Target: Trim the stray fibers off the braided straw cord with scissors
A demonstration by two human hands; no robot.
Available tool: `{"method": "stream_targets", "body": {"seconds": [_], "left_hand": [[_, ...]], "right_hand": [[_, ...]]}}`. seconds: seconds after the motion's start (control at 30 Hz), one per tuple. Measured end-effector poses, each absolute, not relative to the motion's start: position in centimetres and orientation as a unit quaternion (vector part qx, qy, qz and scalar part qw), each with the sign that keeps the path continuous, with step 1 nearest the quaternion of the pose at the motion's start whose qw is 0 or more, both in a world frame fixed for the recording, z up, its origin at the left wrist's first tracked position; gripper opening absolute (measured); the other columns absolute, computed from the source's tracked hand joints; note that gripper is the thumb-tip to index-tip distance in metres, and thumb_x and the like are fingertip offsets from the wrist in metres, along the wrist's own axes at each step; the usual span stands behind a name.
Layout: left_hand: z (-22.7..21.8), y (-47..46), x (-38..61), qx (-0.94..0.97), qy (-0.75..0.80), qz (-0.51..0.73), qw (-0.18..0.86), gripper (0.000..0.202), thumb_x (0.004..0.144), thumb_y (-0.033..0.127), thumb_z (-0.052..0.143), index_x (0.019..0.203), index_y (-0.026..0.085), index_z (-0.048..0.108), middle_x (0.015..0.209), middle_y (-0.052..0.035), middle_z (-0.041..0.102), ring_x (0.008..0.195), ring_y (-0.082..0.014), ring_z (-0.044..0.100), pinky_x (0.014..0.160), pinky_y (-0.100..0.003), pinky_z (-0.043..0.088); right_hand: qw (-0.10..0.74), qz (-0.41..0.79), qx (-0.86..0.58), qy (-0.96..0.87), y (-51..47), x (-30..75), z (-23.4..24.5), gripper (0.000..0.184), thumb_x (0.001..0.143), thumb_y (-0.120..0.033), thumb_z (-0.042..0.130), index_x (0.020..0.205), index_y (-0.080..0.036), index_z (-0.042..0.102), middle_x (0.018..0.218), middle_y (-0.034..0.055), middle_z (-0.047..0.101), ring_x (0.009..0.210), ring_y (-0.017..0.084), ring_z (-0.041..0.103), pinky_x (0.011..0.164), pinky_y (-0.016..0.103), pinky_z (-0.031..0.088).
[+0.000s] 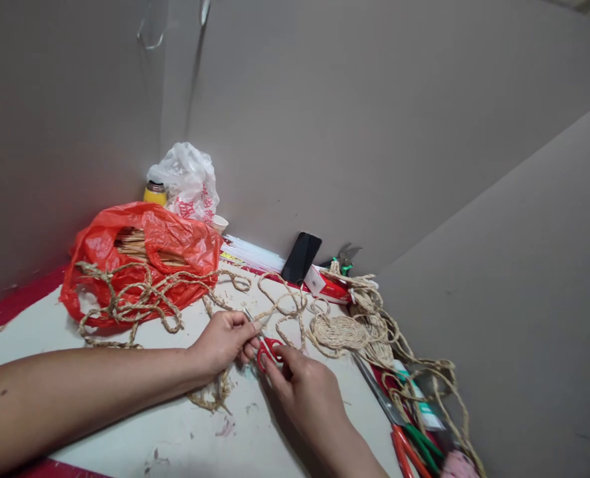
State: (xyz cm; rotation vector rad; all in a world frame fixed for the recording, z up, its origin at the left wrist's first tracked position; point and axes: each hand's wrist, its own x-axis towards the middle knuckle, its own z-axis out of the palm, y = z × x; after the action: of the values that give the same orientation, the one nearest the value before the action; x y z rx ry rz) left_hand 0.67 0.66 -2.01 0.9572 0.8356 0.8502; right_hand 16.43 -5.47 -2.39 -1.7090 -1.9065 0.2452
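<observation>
My left hand (228,342) is closed in a pinch on a braided straw rope (270,311), low over the white board (175,431). Loops of the rope run from it across the board and hang below the wrist. In my right hand (302,385) is a small pair of scissors (270,352) with red handles, my fingers in the loops. The blades point up and left, close to the rope by my left fingers; whether they touch it I cannot tell.
An orange-red plastic bag (190,245) of straw stands left under rope coils. Behind are a white bag (188,172) and yellow-bodied container (154,193). A phone (301,257) leans at the wall. Right lie a coiled rope mat (338,332) and large scissors (379,392).
</observation>
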Motion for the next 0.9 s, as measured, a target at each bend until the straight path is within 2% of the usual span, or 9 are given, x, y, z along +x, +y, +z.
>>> {"method": "stream_targets", "body": {"seconds": [0.07,0.13,0.2,0.27,0.37,0.47,0.63,0.8,0.9], "left_hand": [[-1.9,0.4,0.7,0.475,0.356,0.380,0.710,0.038,0.069,0.047,0.069,0.059,0.014,0.052,0.047,0.0034,0.055,0.041,-0.0055,0.047,0.043,-0.018,0.037],[-1.9,0.3,0.7,0.511,0.330,0.369,0.703,0.037,0.071,0.046,0.068,0.061,0.013,0.055,0.047,0.0042,0.052,0.041,-0.0048,0.046,0.043,-0.017,0.036],[-1.8,0.2,0.7,0.512,0.313,0.363,0.712,0.034,0.072,0.045,0.068,0.074,0.012,0.061,0.056,0.0028,0.057,0.043,-0.0045,0.047,0.044,-0.017,0.037],[-1.9,0.2,0.8,0.499,0.296,0.358,0.731,0.039,0.073,0.044,0.066,0.096,0.012,0.061,0.076,-0.0017,0.064,0.045,-0.0046,0.050,0.043,-0.018,0.040],[-2.3,0.1,0.8,0.504,0.253,0.335,0.754,0.056,0.078,0.044,0.062,0.126,0.018,0.047,0.097,-0.0070,0.065,0.047,-0.0056,0.053,0.042,-0.020,0.042],[-2.7,-0.2,0.8,0.520,0.228,0.316,0.760,0.068,0.084,0.043,0.056,0.142,0.025,0.027,0.093,-0.0059,0.066,0.044,-0.0062,0.052,0.040,-0.020,0.041],[-2.6,-0.5,0.5,0.533,0.234,0.273,0.766,0.074,0.086,0.040,0.053,0.147,0.025,0.015,0.074,0.0008,0.065,0.035,-0.0044,0.042,0.038,-0.017,0.033],[-2.0,-0.4,0.5,0.507,0.252,0.274,0.777,0.072,0.086,0.036,0.051,0.146,0.022,0.015,0.090,-0.0050,0.069,0.034,-0.0031,0.037,0.035,-0.018,0.031],[-1.9,-0.4,0.6,0.509,0.257,0.267,0.777,0.069,0.085,0.037,0.052,0.144,0.022,0.019,0.091,-0.0048,0.068,0.034,-0.0030,0.037,0.036,-0.018,0.030]], "right_hand": [[0.325,0.154,-0.650,-0.669,-5.2,16.6,-2.6,0.021,0.074,-0.034,0.064,0.059,-0.020,0.062,0.050,0.0009,0.055,0.047,0.012,0.040,0.052,0.028,0.020],[0.386,0.218,-0.644,-0.623,-4.7,17.1,-2.7,0.024,0.067,-0.032,0.070,0.052,-0.020,0.057,0.047,-0.0017,0.049,0.047,0.010,0.034,0.052,0.028,0.017],[0.430,0.253,-0.634,-0.591,-4.1,17.8,-2.8,0.029,0.065,-0.034,0.072,0.049,-0.019,0.054,0.047,-0.0030,0.045,0.048,0.010,0.032,0.052,0.027,0.019],[0.470,0.282,-0.622,-0.559,-3.5,18.3,-2.9,0.034,0.068,-0.042,0.071,0.051,-0.018,0.053,0.049,-0.0037,0.042,0.050,0.010,0.032,0.051,0.025,0.022],[0.521,0.368,-0.595,-0.489,-2.8,18.5,-2.9,0.040,0.075,-0.054,0.065,0.060,-0.018,0.054,0.049,-0.0063,0.037,0.046,0.008,0.027,0.044,0.022,0.022],[0.532,0.474,-0.552,-0.434,-2.6,17.8,-2.9,0.042,0.072,-0.059,0.066,0.067,-0.018,0.057,0.046,-0.0100,0.030,0.040,0.006,0.020,0.038,0.020,0.018],[0.538,0.576,-0.487,-0.376,-3.2,16.8,-2.9,0.046,0.065,-0.058,0.073,0.085,-0.017,0.067,0.042,-0.0134,0.021,0.039,0.005,0.017,0.036,0.018,0.016],[0.560,0.592,-0.460,-0.352,-3.6,16.7,-2.8,0.036,0.066,-0.050,0.076,0.076,-0.017,0.066,0.044,-0.0110,0.029,0.041,0.004,0.020,0.038,0.017,0.017],[0.569,0.575,-0.468,-0.356,-3.7,16.4,-2.7,0.031,0.066,-0.040,0.080,0.072,-0.015,0.065,0.048,-0.0082,0.039,0.042,0.004,0.025,0.040,0.018,0.020]]}}
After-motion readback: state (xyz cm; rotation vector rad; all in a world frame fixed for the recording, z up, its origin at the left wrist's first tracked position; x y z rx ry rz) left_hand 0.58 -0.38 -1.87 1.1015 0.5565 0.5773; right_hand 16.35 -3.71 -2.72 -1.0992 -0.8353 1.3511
